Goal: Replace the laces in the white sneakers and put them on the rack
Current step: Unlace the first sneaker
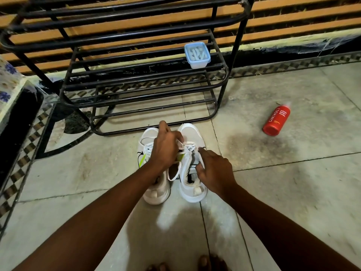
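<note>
Pale tiled floor [293, 182], slatted wooden wall [293, 14].

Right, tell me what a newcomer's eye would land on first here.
First, the pair of white sneakers on the floor tiles, with the left hand and the right hand both working at the laces of the right-side shoe. Next, the red bottle lying on its side on the floor to the right. Behind stands the black rack, with a small blue-lidded container on one shelf.
</note>
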